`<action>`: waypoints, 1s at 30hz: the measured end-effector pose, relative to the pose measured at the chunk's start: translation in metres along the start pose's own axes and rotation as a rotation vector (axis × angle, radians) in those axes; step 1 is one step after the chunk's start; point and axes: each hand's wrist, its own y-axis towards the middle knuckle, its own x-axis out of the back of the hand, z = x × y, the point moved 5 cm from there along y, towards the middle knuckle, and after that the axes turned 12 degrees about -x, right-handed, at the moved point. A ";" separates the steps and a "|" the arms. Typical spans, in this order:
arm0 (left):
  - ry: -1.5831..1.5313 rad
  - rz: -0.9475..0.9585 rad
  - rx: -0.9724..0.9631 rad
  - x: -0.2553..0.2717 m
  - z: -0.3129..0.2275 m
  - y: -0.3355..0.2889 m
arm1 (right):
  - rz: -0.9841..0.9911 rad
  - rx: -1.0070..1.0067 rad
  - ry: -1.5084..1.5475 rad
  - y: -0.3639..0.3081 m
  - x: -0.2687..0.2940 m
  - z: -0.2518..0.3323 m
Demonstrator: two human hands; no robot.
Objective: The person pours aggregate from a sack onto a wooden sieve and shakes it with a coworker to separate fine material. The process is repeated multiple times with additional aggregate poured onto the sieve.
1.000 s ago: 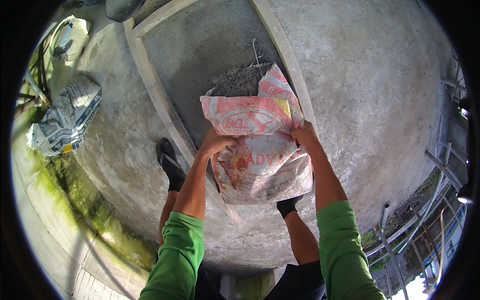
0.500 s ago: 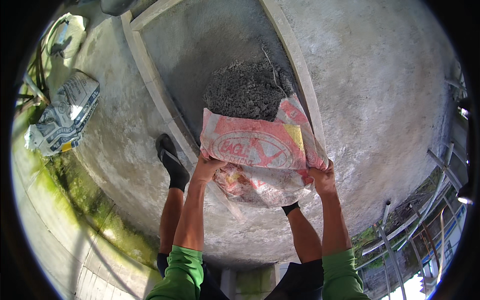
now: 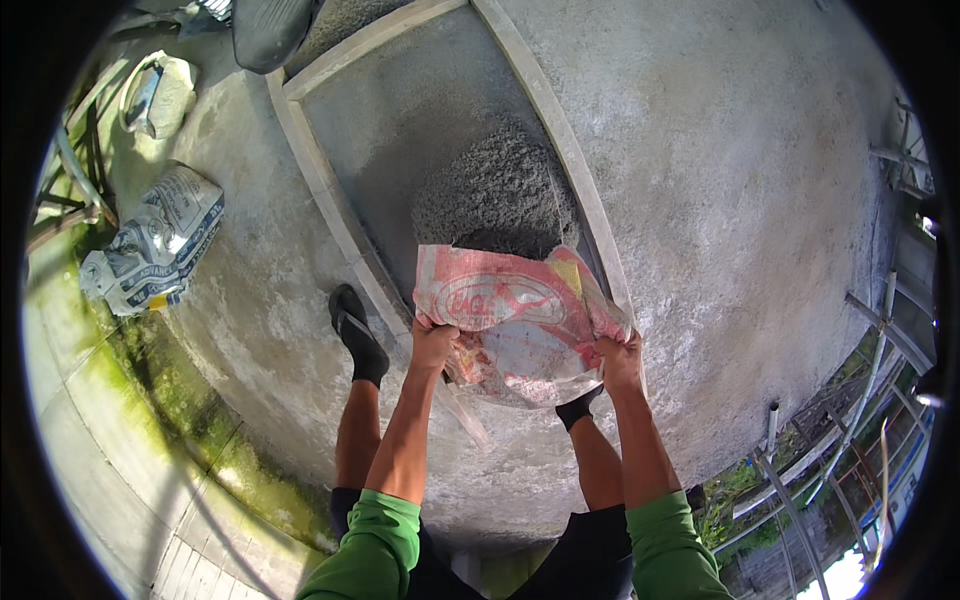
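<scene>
A woven sack point(image 3: 500, 300), whitish with faded red print and a yellow patch, is stretched between my two hands. My left hand point(image 3: 433, 342) grips its left edge with the fingers closed. On the opposite edge, my right hand point(image 3: 620, 357) is clenched round bunched fabric. Beyond the sack's far edge lies a heap of dark grey wet mortar or concrete point(image 3: 497, 190), partly covered by the sack. The heap rests inside a long wooden frame point(image 3: 325, 190) on the ground. How much is inside the sack I cannot tell.
A crumpled white and blue sack point(image 3: 165, 240) lies at the left, with a pale container point(image 3: 160, 95) beyond it. A dark rounded object point(image 3: 270, 32) stands at the frame's far left corner. Metal bars point(image 3: 880, 325) line the right side. My feet straddle the frame's near end.
Both hands have drawn closer together, and the sack between them has narrowed and sagged. More of the mortar heap and the frame's far end show as the view has shifted.
</scene>
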 end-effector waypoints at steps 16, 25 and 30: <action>-0.115 -0.168 -0.111 0.043 -0.055 -0.189 | -0.163 -0.056 0.363 -0.202 -0.010 -0.006; -0.011 -0.500 -0.222 0.183 -0.210 -0.211 | 0.150 -0.037 0.110 -0.247 -0.156 -0.060; -0.051 -0.671 -0.405 0.326 -0.243 -0.222 | 0.422 -0.103 0.059 -0.242 -0.288 -0.121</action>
